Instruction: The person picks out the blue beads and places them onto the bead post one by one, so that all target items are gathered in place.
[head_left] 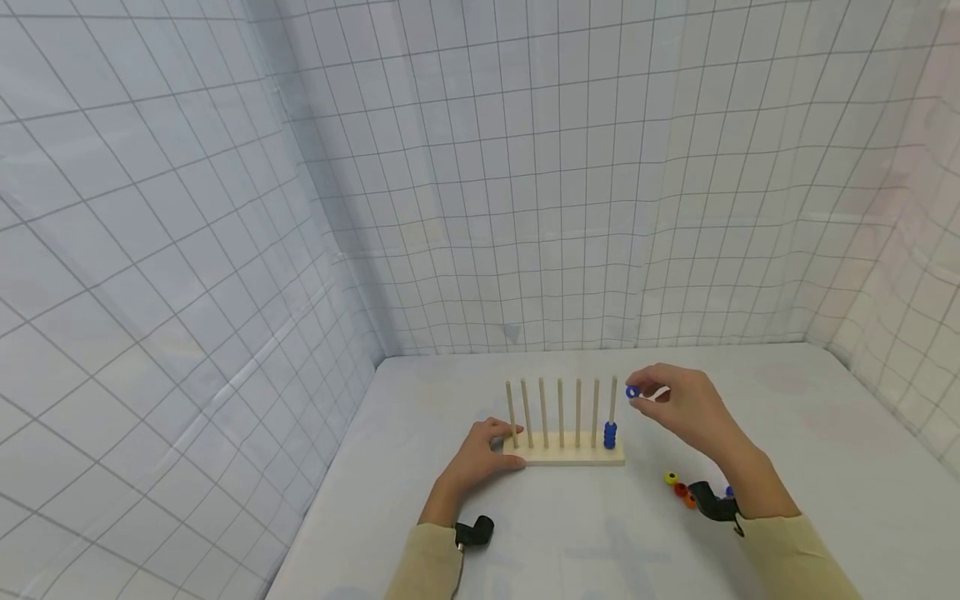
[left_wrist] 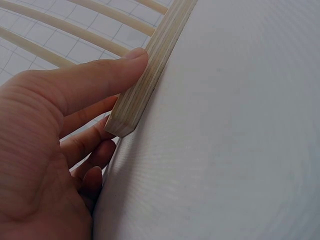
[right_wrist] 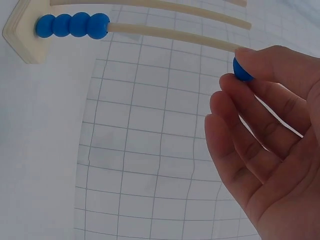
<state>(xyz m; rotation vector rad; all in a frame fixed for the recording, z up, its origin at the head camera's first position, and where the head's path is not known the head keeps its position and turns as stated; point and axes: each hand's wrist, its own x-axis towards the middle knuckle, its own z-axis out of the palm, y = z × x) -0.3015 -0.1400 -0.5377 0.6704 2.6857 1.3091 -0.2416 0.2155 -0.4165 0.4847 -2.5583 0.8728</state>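
Observation:
A pale wooden base point(head_left: 564, 456) with several upright pegs stands on the table. My left hand point(head_left: 477, 454) grips its left end, thumb on the front edge and fingers behind; the layered edge of the base point(left_wrist: 145, 75) shows in the left wrist view. Stacked blue beads point(right_wrist: 71, 25) sit at the foot of the rightmost peg point(head_left: 612, 400). My right hand point(head_left: 686, 408) pinches another blue bead point(head_left: 633, 392) between thumb and fingertips, just right of that peg's top. In the right wrist view the pinched bead point(right_wrist: 242, 70) is partly hidden by the thumb.
Loose beads lie on the table below my right forearm: a yellow bead point(head_left: 671, 477), a red bead point(head_left: 680, 489), an orange bead point(head_left: 691, 502) and a blue one point(head_left: 730, 492), partly covered by the black wrist camera point(head_left: 714, 502). Grid-patterned sheets point(head_left: 525, 208) enclose the white table point(head_left: 555, 533).

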